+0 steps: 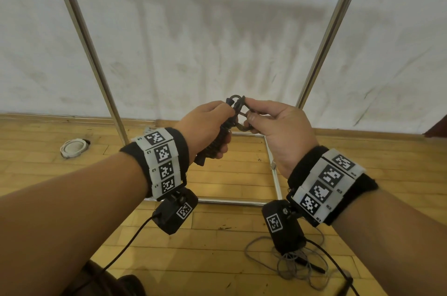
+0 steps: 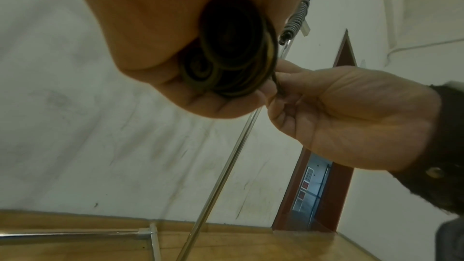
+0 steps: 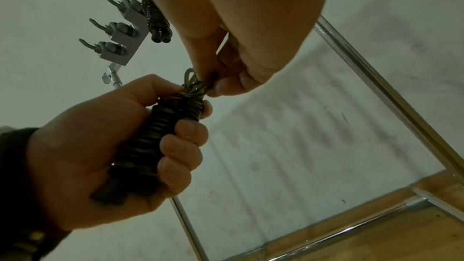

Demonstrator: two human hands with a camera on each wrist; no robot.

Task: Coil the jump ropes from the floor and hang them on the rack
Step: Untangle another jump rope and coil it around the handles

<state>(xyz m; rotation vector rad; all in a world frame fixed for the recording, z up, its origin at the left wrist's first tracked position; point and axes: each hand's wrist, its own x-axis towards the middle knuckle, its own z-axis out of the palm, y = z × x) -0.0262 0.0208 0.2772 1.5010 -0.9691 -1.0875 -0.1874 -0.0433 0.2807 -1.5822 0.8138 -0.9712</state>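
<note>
The left hand (image 1: 208,126) has its fingers curled tight round a dark jump rope (image 3: 160,136) that is already wound into a thick bundle. The bundle stands almost straight up and down in the fist, with its wound part in the palm and a small bunch of loops (image 1: 238,104) poking out of the top. The right hand (image 1: 278,131) is just beside it, touching it, and its thumb and fingers pinch those loops at the top. So the loops lie right at the right hand's fingertips (image 3: 226,86), and the right hand is the nearer one to the part that must catch on a hook. The next move looks like lifting the bundle up to the rack (image 1: 331,29). In the right wrist view the hooks (image 3: 118,33) sit high above both hands, well apart from them, and another coiled rope (image 3: 155,19) already hangs there, beside the free hooks. The rack's shiny poles stand on each side of the hands, and its low bars lie on the wooden floor (image 1: 217,259). A loose grey rope (image 1: 290,262) still lies in a heap on the floor near the right arm. A white round thing (image 1: 73,148) lies by the left pole. Nothing seems to stand between the hands and the hooks.
</note>
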